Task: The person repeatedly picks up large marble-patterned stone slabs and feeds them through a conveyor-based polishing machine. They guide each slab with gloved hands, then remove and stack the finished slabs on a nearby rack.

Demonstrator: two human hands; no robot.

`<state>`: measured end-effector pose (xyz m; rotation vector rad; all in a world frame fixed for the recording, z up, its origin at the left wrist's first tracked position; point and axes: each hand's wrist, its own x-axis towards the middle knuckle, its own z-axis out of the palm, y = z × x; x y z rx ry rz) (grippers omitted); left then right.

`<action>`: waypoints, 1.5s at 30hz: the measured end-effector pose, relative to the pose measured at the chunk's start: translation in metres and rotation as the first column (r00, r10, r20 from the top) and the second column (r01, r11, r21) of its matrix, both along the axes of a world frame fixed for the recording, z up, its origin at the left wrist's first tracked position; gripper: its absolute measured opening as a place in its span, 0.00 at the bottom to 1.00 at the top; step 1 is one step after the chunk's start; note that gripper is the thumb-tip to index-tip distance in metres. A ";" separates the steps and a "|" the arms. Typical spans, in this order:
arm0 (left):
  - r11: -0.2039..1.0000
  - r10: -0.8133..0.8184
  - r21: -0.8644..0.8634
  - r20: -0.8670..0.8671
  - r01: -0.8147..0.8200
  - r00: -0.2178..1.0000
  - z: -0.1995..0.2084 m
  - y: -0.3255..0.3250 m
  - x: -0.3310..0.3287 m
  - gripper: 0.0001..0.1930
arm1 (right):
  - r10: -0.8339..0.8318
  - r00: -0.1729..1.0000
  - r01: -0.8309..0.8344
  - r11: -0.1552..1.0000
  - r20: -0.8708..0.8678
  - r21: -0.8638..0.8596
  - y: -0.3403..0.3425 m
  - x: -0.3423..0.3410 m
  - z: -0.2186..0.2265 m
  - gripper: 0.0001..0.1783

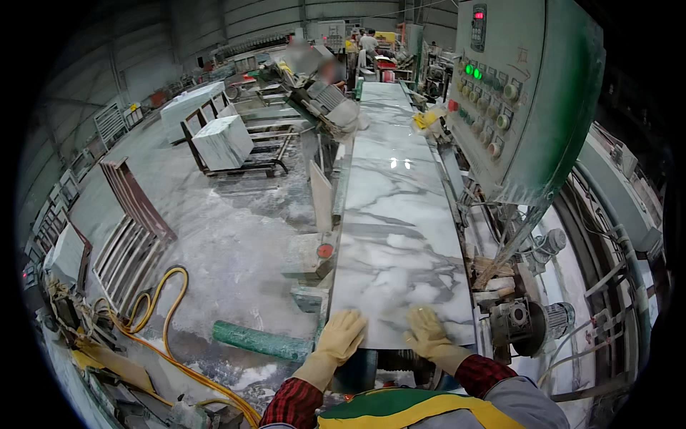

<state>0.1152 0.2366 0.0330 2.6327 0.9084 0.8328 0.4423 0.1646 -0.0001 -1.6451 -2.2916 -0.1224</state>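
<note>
A long white marble-look slab (396, 261) with grey veins stretches away from me along a narrow machine bed, its surface glossy with reflected light. My left hand (341, 336), in a pale yellow glove, rests at the slab's near left corner with its fingers lying forward over the edge. Gloved the same way, my right hand (430, 334) lies flat on the near edge further right, fingers stretched out and thumb toward the left. Neither hand is wrapped round anything.
A green control cabinet (514, 93) with knobs and lit buttons overhangs the right side. A motor (557, 319) sits below it. On the left are a green pipe (261, 341), a yellow hose (166, 322), metal racks (132, 236) and stacked slabs (225, 141). People stand at the far end.
</note>
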 end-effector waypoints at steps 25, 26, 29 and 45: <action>0.857 0.513 -0.130 0.120 -0.499 0.850 -0.041 -0.102 -0.131 0.22 | -0.076 0.974 0.098 0.991 0.215 -0.094 -0.036 0.024 -0.026 0.32; 0.839 0.540 -0.152 0.112 -0.522 0.834 -0.039 -0.112 -0.135 0.21 | -0.120 0.974 0.153 0.974 0.193 -0.166 -0.040 0.043 -0.032 0.32; 0.730 0.676 -0.181 0.049 -0.659 0.736 -0.038 -0.163 -0.162 0.21 | -0.227 0.963 0.264 0.905 0.148 -0.334 -0.052 0.042 0.035 0.30; 0.196 0.962 -0.152 -0.163 -0.969 0.221 0.013 -0.568 -0.129 0.13 | -0.023 0.956 0.113 0.948 -0.291 0.297 -0.037 0.091 -0.083 0.23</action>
